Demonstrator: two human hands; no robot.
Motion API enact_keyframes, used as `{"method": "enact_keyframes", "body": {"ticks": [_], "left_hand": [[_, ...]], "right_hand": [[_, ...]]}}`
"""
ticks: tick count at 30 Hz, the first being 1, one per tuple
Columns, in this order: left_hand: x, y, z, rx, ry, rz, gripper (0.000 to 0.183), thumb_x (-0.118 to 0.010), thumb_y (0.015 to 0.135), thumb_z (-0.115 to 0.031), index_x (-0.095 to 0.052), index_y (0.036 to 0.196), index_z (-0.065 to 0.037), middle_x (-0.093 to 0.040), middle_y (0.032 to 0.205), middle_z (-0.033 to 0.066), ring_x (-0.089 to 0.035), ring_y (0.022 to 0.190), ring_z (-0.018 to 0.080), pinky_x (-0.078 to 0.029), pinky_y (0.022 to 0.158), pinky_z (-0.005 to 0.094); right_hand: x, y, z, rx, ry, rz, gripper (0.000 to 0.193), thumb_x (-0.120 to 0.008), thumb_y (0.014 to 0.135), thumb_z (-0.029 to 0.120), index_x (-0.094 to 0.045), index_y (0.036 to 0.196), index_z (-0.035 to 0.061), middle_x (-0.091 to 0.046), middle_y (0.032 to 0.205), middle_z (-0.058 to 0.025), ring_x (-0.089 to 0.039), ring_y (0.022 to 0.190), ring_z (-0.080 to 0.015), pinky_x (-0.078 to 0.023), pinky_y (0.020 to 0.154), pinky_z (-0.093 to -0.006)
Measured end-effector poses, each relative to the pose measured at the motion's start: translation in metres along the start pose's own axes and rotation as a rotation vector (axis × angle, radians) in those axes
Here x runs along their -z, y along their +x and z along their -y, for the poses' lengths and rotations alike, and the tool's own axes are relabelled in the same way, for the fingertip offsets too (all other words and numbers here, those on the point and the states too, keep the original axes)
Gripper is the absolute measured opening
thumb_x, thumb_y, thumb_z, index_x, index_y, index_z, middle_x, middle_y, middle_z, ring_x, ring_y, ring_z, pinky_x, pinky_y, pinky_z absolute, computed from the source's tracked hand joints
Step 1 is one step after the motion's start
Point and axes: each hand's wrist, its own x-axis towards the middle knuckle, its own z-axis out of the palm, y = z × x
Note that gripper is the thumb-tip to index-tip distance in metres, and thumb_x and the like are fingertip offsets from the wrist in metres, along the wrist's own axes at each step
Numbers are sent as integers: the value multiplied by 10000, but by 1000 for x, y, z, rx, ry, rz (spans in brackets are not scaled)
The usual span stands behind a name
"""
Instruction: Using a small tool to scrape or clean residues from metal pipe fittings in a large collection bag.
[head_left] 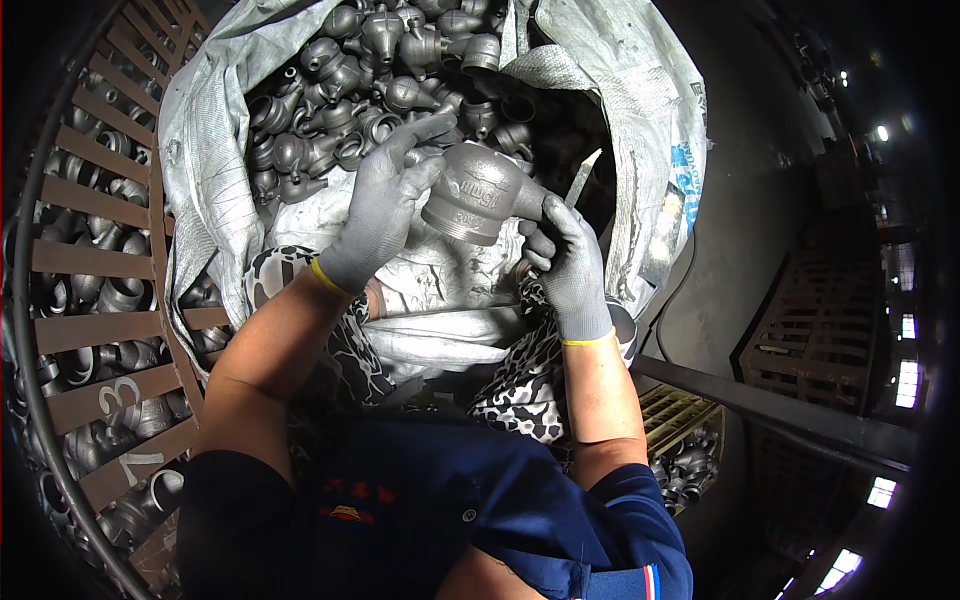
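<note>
The grey-gloved right hand (576,258) grips the narrow neck of 1 rounded grey metal casting (475,192) over the open white woven sack (212,135). The grey-gloved left hand (380,208) is partly open beside the casting; contact is unclear.

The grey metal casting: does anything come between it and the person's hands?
Only the grey work gloves. The right hand holds the casting at its narrow neck; the left hand is at the opposite side. Nothing else visible stands between.
</note>
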Motion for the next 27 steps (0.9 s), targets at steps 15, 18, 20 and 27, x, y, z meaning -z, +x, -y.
{"method": "enact_keyframes", "body": {"ticks": [15, 18, 20, 27], "left_hand": [[5, -3, -15, -398, 559, 342, 421, -563, 837, -87, -631, 1252, -106, -219, 1551, 170, -194, 1438, 330, -184, 1152, 449], [3, -3, -20, -424, 542, 398, 365, -579, 826, -70, -672, 1177, -103, -235, 1547, 167, -209, 1433, 326, -193, 1149, 447], [4, -3, -22, -408, 538, 421, 327, -584, 822, -67, -693, 1129, -96, -255, 1540, 166, -221, 1427, 322, -199, 1147, 447], [4, 0, -12, -93, -22, 169, 337, -592, 859, -144, -623, 1165, -8, -495, 1362, 136, -485, 1224, 220, -367, 1049, 360]], "right_hand": [[18, 8, -6, -125, 267, -32, 208, -538, 952, 271, -552, 958, 64, -505, 680, -11, -310, 466, -53, -229, 406, -200], [16, 7, -3, -128, 259, -76, 191, -537, 952, 270, -548, 950, 79, -517, 685, -15, -310, 467, -51, -230, 410, -199], [16, 7, -2, -126, 241, -75, 186, -536, 952, 270, -548, 953, 84, -515, 685, -13, -307, 466, -49, -230, 411, -198], [18, 9, -6, -98, 255, 58, 212, -538, 953, 267, -556, 988, 59, -506, 685, -17, -302, 463, -45, -228, 409, -195]]}}
